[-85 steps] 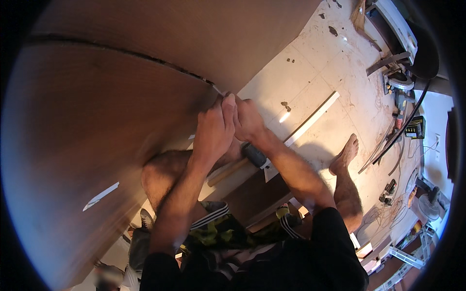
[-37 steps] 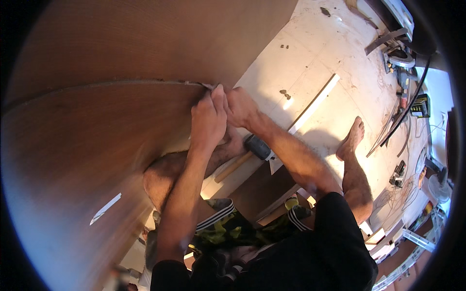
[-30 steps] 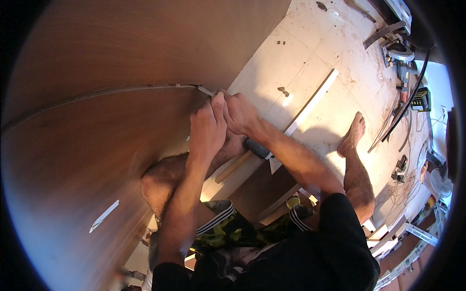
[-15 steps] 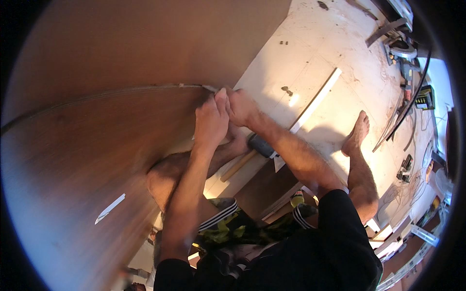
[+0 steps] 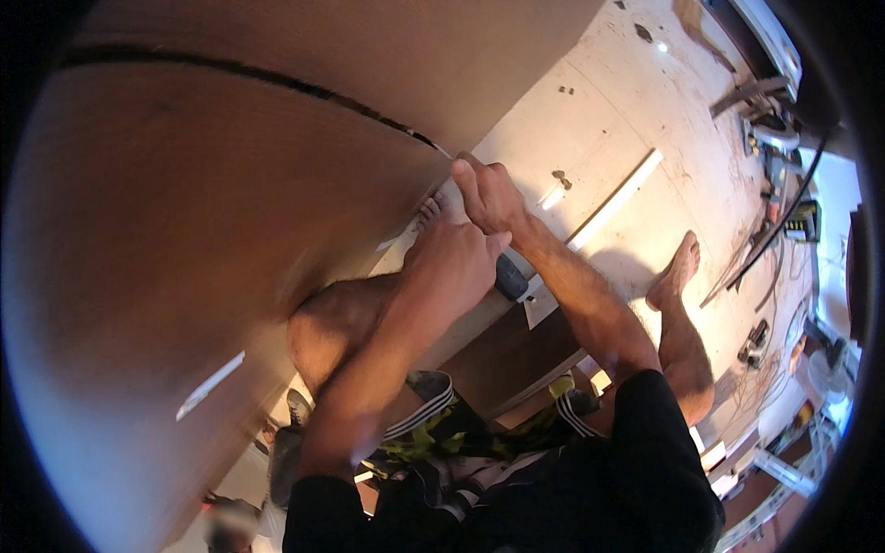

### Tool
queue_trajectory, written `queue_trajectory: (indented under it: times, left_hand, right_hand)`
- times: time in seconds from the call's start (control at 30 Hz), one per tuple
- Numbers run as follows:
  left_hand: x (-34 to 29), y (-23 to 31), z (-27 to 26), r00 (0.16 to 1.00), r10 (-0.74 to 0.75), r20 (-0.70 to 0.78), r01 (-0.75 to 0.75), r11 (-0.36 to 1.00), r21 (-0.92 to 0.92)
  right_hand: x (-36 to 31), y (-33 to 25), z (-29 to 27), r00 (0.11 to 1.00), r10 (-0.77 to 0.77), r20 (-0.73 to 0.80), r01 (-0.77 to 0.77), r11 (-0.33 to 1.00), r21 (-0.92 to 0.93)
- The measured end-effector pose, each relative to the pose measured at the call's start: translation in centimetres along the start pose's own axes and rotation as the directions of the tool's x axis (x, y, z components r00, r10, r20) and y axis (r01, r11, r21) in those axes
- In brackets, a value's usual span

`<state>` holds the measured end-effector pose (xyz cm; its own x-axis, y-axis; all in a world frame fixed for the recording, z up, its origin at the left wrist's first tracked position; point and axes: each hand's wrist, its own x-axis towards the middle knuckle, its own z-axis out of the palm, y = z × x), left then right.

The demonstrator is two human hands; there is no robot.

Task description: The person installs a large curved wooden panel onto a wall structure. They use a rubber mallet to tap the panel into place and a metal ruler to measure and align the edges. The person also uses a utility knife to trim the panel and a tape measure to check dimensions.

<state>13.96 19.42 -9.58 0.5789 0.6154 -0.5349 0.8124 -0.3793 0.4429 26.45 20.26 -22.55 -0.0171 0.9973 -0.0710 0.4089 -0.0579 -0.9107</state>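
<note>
A large brown wood panel point(image 5: 230, 212) fills the left side, crossed by a dark narrow gap point(image 5: 277, 81) that runs toward my hands. My right hand point(image 5: 494, 197) is closed in a fist by the panel's edge, near the gap's end. Below it, my left hand point(image 5: 454, 267) is closed too, its back toward me. What either hand holds, if anything, is hidden. Just past my left hand shows the black head of a mallet point(image 5: 511, 278); its handle is covered.
A long white strip point(image 5: 618, 196) lies on the pale floor point(image 5: 590, 120). Beyond my bare right foot are cables, a black power tool point(image 5: 754, 343) and other tools. A brown board point(image 5: 502, 355) lies between my legs. Someone blurred point(image 5: 230, 525) is at the lower left.
My hands have come apart; the left moved down and toward me, the right shifted rightward. The seam in the panel, which looked greyish before, now shows as a dark gap.
</note>
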Motion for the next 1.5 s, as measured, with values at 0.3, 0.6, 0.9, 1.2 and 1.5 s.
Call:
queue_trajectory:
  times: [0.3, 0.6, 0.9, 1.2, 1.5]
  left_hand:
    - [-3.2, 2.4, 0.6, 0.921, 0.314, 0.23, -0.338, 0.939, 0.071]
    - [-1.9, 3.7, 1.2, 0.822, 0.428, 0.376, -0.508, 0.849, 0.143]
    - [-2.1, 4.6, -0.2, 0.849, 0.298, 0.436, -0.289, 0.953, -0.089]
    - [-1.8, 4.0, -0.2, 0.814, 0.355, 0.459, -0.365, 0.928, -0.072]
    - [-1.6, 4.8, 0.5, 0.817, 0.342, 0.464, -0.344, 0.935, -0.085]
  right_hand:
    - [-1.8, -1.6, -0.5, 0.995, 0.096, 0.042, -0.095, 0.995, -0.026]
    - [0.6, 0.7, 1.5, 0.997, -0.012, -0.072, 0.012, 1.0, -0.005]
    - [0.1, 1.8, 1.0, 0.996, -0.049, -0.077, 0.047, 0.998, -0.034]
    - [-0.9, 1.1, 0.9, 0.994, 0.087, 0.06, -0.089, 0.996, 0.031]
    - [0.1, 3.3, 2.9, 0.998, 0.037, -0.055, -0.036, 0.999, 0.012]
